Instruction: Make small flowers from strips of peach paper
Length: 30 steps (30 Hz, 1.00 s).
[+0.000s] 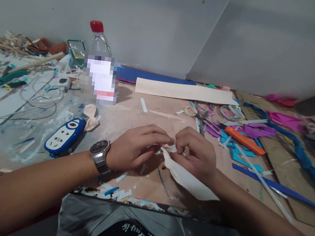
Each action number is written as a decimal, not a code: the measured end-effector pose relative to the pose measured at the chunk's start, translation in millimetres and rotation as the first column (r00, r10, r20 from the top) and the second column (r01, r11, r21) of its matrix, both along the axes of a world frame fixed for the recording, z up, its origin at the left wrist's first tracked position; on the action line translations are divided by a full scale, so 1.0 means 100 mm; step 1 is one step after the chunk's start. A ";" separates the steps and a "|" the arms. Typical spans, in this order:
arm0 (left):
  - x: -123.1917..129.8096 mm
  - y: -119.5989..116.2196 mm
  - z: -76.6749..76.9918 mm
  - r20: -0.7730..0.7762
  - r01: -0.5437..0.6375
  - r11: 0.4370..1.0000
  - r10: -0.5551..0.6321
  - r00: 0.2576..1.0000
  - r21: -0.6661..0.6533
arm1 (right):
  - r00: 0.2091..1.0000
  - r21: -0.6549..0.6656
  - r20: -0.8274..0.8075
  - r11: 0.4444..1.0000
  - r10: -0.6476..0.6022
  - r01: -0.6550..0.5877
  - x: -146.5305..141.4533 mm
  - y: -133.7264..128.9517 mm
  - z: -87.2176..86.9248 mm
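A cream strip of crepe paper or thin cloth [188,179] is gathered at its upper end between my two hands, and its wide loose end hangs toward the table's front edge. My left hand [138,146], with a metal watch at the wrist, pinches the gathered end from the left. Closed knuckles of my right hand [196,151] press on the same gathered end from the right. The fingertips meet and partly hide the folds. A longer flat cream strip [186,91] lies at the back of the table.
A red-capped bottle [99,46] stands back left, near a blue-and-white power strip [65,136] and a crumpled peach piece [90,116]. Scissors [203,119], an orange cutter [243,140] and coloured scraps lie right. Pliers [10,79] and cables lie far left.
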<state>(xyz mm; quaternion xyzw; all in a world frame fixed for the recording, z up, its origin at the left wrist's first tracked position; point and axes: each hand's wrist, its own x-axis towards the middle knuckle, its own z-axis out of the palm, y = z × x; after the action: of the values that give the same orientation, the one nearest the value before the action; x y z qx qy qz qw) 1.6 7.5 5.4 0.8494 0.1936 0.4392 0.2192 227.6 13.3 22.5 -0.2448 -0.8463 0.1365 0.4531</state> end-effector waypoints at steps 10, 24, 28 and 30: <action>-0.01 -0.01 0.00 -0.037 -0.027 0.999 0.028 0.999 0.019 | 0.998 0.045 0.055 0.999 -0.017 0.014 -0.01 -0.01 0.03; -0.01 -0.01 -0.01 -0.009 -0.032 0.999 0.032 0.999 -0.035 | 1.000 -0.079 0.026 0.997 -0.006 0.008 0.02 -0.09 0.02; -0.02 -0.01 -0.02 -0.014 -0.041 0.991 0.040 0.999 -0.124 | 0.998 -0.129 0.055 0.992 0.015 -0.007 0.04 -0.08 -0.01; -0.02 0.00 -0.02 -0.009 -0.035 0.989 0.034 0.999 -0.145 | 0.999 -0.135 0.049 0.991 0.014 -0.007 0.04 -0.07 -0.03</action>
<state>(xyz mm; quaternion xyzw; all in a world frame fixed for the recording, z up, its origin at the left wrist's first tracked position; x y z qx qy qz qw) -0.4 7.1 3.0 0.8291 0.2404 0.4248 0.2724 231.7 6.6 19.5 -0.2736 -0.8474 0.1894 0.4137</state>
